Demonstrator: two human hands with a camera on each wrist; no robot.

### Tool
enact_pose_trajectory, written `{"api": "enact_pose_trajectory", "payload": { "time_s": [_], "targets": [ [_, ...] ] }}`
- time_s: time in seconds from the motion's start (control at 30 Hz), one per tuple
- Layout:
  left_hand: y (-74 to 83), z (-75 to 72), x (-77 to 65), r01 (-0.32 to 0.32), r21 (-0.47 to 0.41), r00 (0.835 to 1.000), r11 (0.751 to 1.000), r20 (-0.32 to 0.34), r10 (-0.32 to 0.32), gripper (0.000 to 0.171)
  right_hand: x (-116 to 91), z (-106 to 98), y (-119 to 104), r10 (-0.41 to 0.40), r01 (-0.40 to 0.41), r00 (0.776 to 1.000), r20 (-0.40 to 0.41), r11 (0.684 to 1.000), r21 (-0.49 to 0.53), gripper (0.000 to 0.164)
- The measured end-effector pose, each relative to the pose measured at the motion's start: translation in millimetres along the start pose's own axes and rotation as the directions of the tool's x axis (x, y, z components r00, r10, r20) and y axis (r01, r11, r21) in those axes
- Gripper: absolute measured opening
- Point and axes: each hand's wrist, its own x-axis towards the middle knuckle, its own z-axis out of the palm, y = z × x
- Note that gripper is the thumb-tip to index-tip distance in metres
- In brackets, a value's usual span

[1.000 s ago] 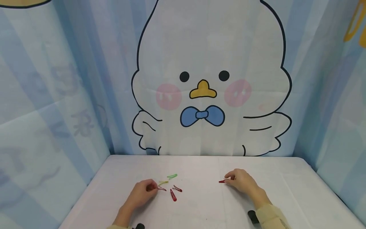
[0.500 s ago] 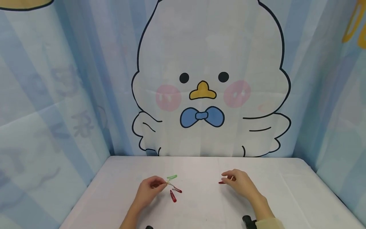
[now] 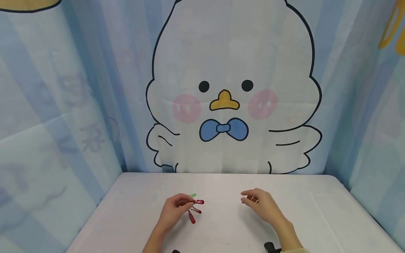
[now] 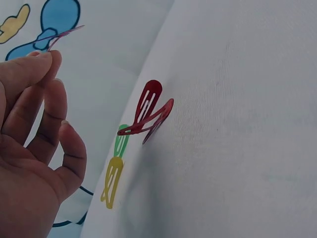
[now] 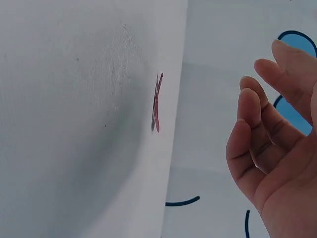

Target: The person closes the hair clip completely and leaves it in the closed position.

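Between thumb and index finger, my left hand (image 3: 174, 211) pinches a red snap hair clip (image 4: 64, 34), raised over the table. Two other red snap clips (image 3: 191, 217) lie just below that hand, one of them crossing the other in the left wrist view. Beyond them are a green clip (image 4: 121, 141) and a yellow clip (image 4: 114, 182); the yellow one is hidden behind the hand in the head view. My right hand (image 3: 264, 207) hovers with loosely bent fingers and holds nothing. Beside it, a single red clip (image 5: 156, 104) lies on the table, mostly covered by the fingers in the head view.
A white cloth covers the table (image 3: 221, 232). Behind it hangs a curtain (image 3: 231, 151) printed with a white cartoon bird, and striped blue curtains (image 3: 47, 140) close in the sides. Black wrist devices (image 3: 272, 247) show at the lower edge.
My left hand has moved right from beside the yellow clip and now holds a red clip up in front of itself. The right hand has let go of its red clip and lifted slightly.
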Motion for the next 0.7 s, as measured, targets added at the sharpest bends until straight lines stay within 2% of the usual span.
{"api": "enact_pose_trajectory", "payload": {
  "time_s": [0.27,0.47,0.7],
  "targets": [
    [0.5,9.8,0.6,0.003,-0.064,1.0,0.998,0.026,-0.001,0.02,-2,11,-6,0.013,-0.013,1.0,0.01,0.998,0.065,0.021],
    [1.6,22.0,-0.8,0.006,-0.136,0.997,0.991,0.08,0.005,0.021,-4,18,-15,0.002,-0.003,1.0,0.01,0.992,0.124,0.026],
    [4.4,35.6,-3.7,-0.009,-0.124,0.997,0.992,0.076,0.018,0.019,-7,25,-27,-0.031,0.032,0.999,-0.009,0.987,0.157,0.025]
  ]
}}
